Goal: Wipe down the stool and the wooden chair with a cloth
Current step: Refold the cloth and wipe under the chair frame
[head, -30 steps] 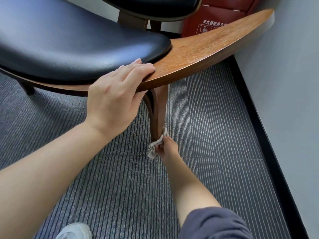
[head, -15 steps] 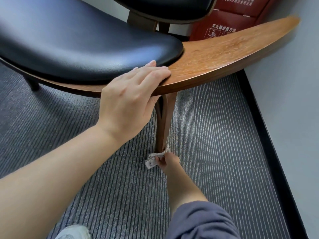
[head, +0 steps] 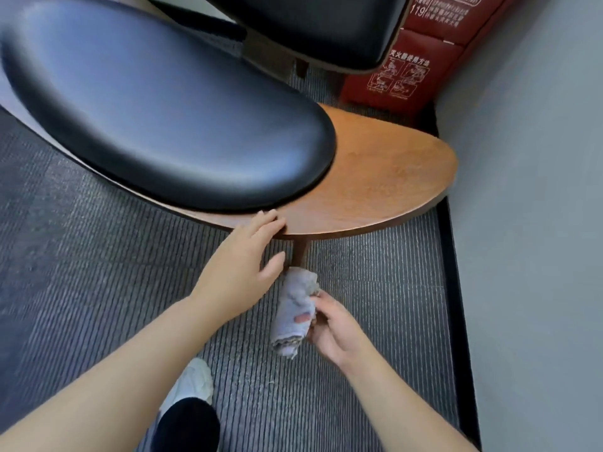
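Cloth (head: 293,308) of crumpled grey fabric, gripped by the right hand (head: 336,331), sits at six o'clock of the leg (head: 300,256) of the brown wooden chair (head: 375,177); the left hand (head: 241,272) rests straight-fingered on its rim.

The front rim of the wooden chair (head: 375,190), beside its black seat cushion (head: 163,119), is touched by the straight fingers of the left hand (head: 241,265), while a rolled grey cloth (head: 293,316) is gripped by the right hand (head: 332,331), its upper end against the dark chair leg (head: 300,252), above striped grey carpet (head: 375,305).
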A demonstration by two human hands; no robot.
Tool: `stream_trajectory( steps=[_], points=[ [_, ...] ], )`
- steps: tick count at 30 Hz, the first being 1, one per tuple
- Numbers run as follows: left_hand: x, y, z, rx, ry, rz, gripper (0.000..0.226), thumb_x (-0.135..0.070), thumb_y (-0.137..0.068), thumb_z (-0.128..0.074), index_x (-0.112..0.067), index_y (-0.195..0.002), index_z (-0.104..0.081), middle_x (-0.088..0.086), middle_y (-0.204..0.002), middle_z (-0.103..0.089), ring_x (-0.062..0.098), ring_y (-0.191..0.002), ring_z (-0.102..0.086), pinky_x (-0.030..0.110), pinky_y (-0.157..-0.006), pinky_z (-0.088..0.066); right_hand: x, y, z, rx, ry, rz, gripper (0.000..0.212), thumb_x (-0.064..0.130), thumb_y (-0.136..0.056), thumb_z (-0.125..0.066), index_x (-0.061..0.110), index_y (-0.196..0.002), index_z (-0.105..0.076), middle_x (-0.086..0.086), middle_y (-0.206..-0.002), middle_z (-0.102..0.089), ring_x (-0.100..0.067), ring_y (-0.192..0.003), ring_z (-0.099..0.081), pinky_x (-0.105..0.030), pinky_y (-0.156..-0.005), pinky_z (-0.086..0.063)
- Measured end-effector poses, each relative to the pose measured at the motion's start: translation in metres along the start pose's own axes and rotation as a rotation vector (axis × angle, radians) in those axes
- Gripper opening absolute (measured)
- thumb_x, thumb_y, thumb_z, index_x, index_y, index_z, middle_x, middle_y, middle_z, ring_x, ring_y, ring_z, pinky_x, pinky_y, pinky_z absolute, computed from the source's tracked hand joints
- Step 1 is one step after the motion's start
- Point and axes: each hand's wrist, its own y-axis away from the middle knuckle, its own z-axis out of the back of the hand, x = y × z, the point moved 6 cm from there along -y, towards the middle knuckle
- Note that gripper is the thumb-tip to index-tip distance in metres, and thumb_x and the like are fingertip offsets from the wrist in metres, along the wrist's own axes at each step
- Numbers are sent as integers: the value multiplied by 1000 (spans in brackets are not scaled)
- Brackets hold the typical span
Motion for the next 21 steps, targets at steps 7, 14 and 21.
stream_trajectory(
  steps=[7, 14, 21],
  points=[
    [-4, 67, 61, 221, 520, 622, 17, -31, -96, -53, -26, -108, -65, -10, -104, -70, 5, -94, -66, 32, -90, -50, 36, 86, -102, 108, 133, -52, 30, 9, -87, -56, 6, -115, -67, -21, -109, -62, -31, -100, -57, -57, -103, -37],
    [-10, 64, 139, 374, 805, 675, 17, -24, -88, -69, -10, -79, -66, 2, -69, -63, 12, -63, -56, 23, -62, -48, 96, 95, -193, 84, 255, 68, 21, 5, -96, -46, 9, -108, -63, -12, -99, -67, -25, -92, -62, -41, -81, -52],
    [29, 25, 225, 319, 738, 660, 3, -2, -88, -56, -1, -85, -55, 17, -73, -68, 32, -63, -66, 38, -56, -56, 130, 65, -268, 97, 529, 98, 34, 26, -80, -63, 10, -110, -60, -6, -104, -69, -18, -95, -65, -34, -79, -56]
  ],
)
